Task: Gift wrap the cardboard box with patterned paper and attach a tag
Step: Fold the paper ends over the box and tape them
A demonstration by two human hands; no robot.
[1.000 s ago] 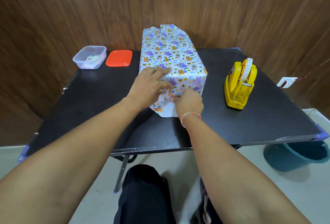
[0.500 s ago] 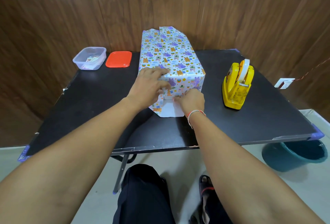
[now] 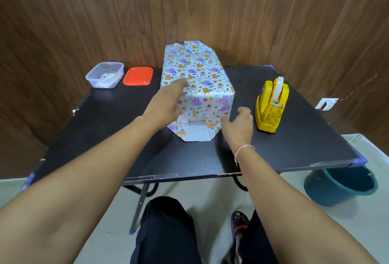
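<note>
On black table by wood-panel wall: wrapped box; left hand, right hand relaxed, empty.

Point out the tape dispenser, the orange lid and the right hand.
tape dispenser [image 3: 270, 109]: head view, yellow body.
orange lid [image 3: 137, 76]: head view, middle of its top.
right hand [image 3: 239, 125]: head view, back of the hand.

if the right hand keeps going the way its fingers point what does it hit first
Probably the yellow tape dispenser: the right hand is open beside the wrapped box, fingers aimed forward and slightly right. Depth is unclear.
</note>
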